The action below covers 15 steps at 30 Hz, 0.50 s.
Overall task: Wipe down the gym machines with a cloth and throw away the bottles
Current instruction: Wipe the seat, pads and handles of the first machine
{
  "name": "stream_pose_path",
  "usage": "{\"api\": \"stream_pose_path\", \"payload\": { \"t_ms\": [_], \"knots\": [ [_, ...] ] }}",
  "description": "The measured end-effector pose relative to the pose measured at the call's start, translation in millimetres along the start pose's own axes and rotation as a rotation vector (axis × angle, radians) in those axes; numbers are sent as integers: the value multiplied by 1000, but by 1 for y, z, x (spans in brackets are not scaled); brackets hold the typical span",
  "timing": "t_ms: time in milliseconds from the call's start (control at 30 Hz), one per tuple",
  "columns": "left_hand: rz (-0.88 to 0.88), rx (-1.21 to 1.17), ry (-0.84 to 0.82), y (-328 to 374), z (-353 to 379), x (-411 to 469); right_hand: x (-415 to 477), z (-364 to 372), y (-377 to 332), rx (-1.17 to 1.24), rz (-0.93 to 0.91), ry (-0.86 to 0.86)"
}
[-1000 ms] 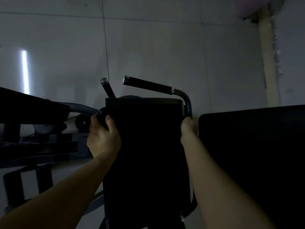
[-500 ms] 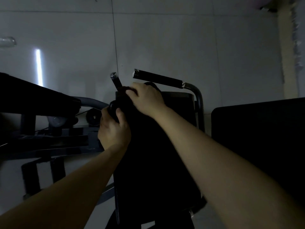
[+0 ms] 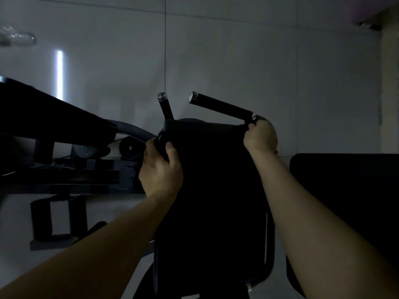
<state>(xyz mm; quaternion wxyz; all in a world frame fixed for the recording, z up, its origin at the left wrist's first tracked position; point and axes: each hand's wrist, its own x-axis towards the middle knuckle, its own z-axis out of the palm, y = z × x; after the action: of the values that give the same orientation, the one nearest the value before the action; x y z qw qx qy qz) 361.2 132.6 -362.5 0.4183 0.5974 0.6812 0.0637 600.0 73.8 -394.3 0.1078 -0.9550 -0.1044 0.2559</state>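
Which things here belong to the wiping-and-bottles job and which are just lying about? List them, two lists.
Part of the job:
- black padded machine, its top gripped by the left hand and right hand
- its two handle bars
- clear bottle lying on the floor, far left
- neighbouring machine on the left

Just lying about:
- black pad on the right
- tiled floor

No cloth is clearly visible.

**Dim tiled room**

The room is dark. A pale grey surface of large tiles (image 3: 237,61) fills the view, crossed by thin seams. A bright narrow streak of light (image 3: 59,76) reflects on it at left. At the right edge runs a beige strip (image 3: 388,83) with a rough border. A pinkish patch (image 3: 371,5) sits in the top right corner.
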Motion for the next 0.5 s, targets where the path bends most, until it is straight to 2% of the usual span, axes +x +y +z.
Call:
{"api": "stream_pose_path", "payload": {
  "t_ms": [133,300,400,500],
  "knots": [
    [-2,26,3,0,1,2,-26,2,-23,-51,-136,79],
    [15,93,70,0,4,-1,-105,36,-100,-90,-495,-14],
    [34,90,55,-2,5,0,-125,45,-127,136,-559,-203],
    [28,81,57,-1,4,1,-111,35,-123,175,-672,-421]
  ]
}}
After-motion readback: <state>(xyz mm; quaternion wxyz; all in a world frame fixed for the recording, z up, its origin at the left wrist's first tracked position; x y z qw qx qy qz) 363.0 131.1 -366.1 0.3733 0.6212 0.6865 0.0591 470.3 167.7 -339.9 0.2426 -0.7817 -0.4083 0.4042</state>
